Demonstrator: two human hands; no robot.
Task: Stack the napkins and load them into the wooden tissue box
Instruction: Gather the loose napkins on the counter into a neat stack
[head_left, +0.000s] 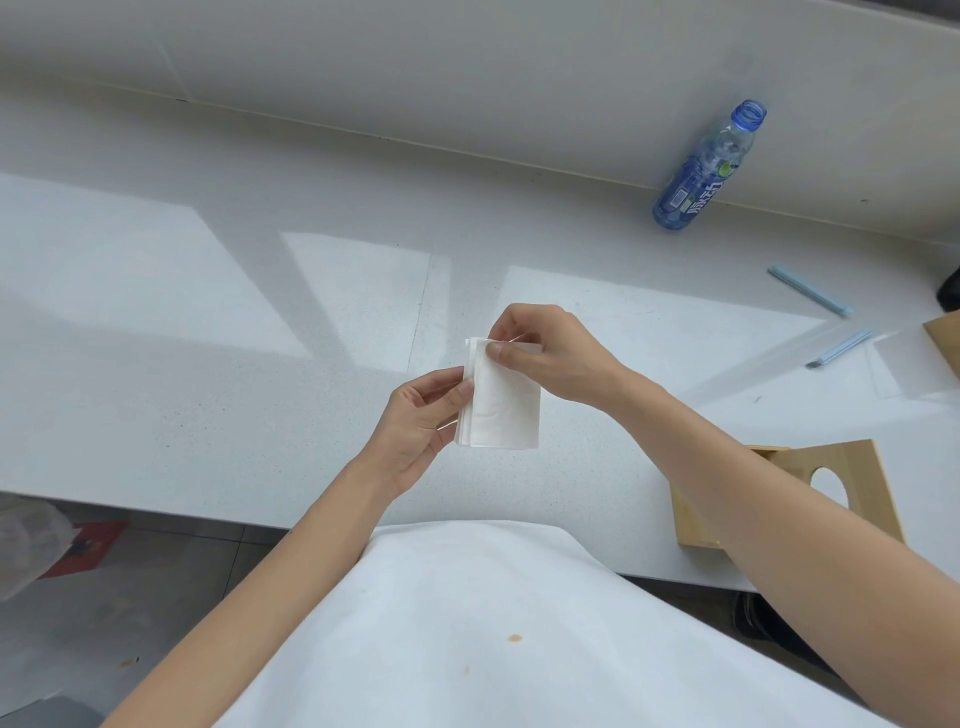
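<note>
A small stack of white folded napkins (501, 410) is held upright above the white counter (208, 374), near its front edge. My left hand (415, 423) grips the stack's left edge with thumb and fingers. My right hand (545, 351) pinches its top edge from above. The wooden tissue box (696, 512) lies at the front right of the counter, its panel with an oval opening (862, 465) tilted up; my right forearm hides part of it.
An uncapped blue plastic bottle (701, 171) leans against the back wall at the right. Two light blue sticks (808, 290) (839, 349) lie on the counter's right side. Another wooden piece (945, 340) shows at the right edge. The floor lies below the counter's front edge.
</note>
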